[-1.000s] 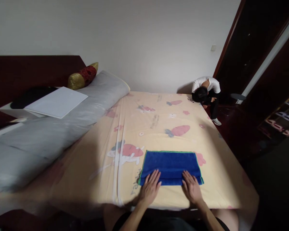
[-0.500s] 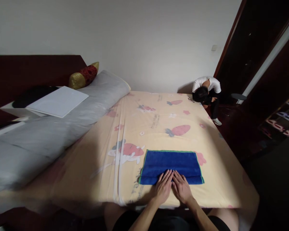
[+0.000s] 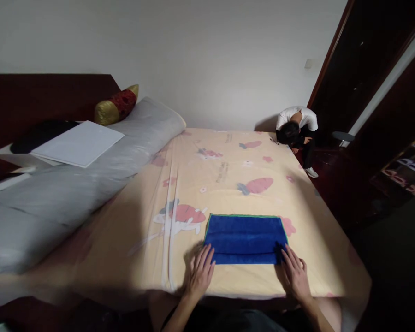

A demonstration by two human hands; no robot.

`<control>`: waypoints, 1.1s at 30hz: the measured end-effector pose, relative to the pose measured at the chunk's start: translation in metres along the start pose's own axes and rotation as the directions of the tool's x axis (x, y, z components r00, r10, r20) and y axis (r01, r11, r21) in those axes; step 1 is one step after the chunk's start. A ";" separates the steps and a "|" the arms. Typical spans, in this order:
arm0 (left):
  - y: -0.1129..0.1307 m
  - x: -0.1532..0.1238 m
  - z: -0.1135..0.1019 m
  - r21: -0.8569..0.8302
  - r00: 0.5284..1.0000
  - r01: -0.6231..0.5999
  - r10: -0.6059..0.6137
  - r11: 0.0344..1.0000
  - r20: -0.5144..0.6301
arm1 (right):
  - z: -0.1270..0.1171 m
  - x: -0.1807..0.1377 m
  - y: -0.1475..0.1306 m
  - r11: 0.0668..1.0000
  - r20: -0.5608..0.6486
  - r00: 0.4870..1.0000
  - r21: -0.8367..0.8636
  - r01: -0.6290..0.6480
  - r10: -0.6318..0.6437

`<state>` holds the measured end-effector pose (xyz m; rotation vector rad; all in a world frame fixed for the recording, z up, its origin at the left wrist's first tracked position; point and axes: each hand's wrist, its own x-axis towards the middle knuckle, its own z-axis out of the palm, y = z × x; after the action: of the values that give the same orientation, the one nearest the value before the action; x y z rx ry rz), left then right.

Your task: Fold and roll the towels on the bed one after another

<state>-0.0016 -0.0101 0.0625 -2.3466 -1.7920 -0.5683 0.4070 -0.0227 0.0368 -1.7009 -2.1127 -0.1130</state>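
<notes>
A blue towel with green edging lies flat near the bed's front edge, a narrow folded strip along its near side. On its near left corner rest the fingers of my left hand, stretched out and slightly apart. My right hand is at the opposite near corner, its fingers also extended over the cloth. Both thumbs are partly hidden, and I see no grip on the fabric.
The bed has a cream sheet with carrot and rabbit prints. Grey bedding, a white board and a red-and-gold bolster lie on the left. A person sits bent over at the far right corner, near a round stool.
My hands have moved apart from the middle of the towel's near edge, the left to the left corner and the right to the right corner. The towel stays in place.
</notes>
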 end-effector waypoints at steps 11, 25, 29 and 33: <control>0.013 -0.005 0.006 -0.126 0.992 -0.109 0.116 0.986 0.056 | 0.015 -0.008 -0.014 0.992 0.084 0.994 0.112 0.058 -0.067; 0.023 0.043 -0.016 -0.208 0.987 0.095 -0.066 0.974 0.144 | 0.002 0.036 -0.015 0.992 0.049 0.996 0.107 0.063 -0.068; 0.014 0.042 -0.017 -0.223 0.982 0.136 -0.102 0.965 0.158 | -0.002 0.044 -0.011 0.996 0.131 0.991 0.087 0.022 -0.034; 0.006 0.042 -0.010 -0.192 0.974 0.173 -0.139 0.966 0.177 | -0.005 0.054 -0.009 0.996 0.168 0.985 0.088 0.022 -0.036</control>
<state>0.0113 0.0225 0.0880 -2.4626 -2.0994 -0.6281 0.3915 0.0225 0.0635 -1.6827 -2.2303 0.1173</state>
